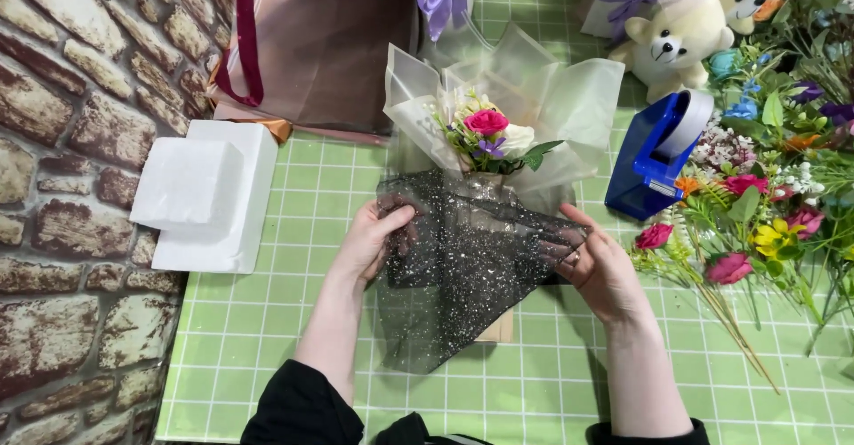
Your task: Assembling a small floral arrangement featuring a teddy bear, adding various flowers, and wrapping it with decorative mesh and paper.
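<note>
Sheer black glitter-speckled mesh sheet (471, 267) drapes the front of a small flower bouquet in cream wrapping (498, 125), mid-table on the green grid mat (267, 320). Left hand (369, 240) pinches its left edge; right hand (600, 267) grips its right edge. White foam blocks (209, 196) left, blue tape dispenser (654, 156) right.

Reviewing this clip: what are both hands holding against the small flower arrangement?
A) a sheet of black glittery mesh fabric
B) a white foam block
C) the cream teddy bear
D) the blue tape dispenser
A: the left hand and right hand each grip an edge of the sheer black glitter-speckled mesh fabric, draped below the small pink-and-white flower arrangement.
</note>
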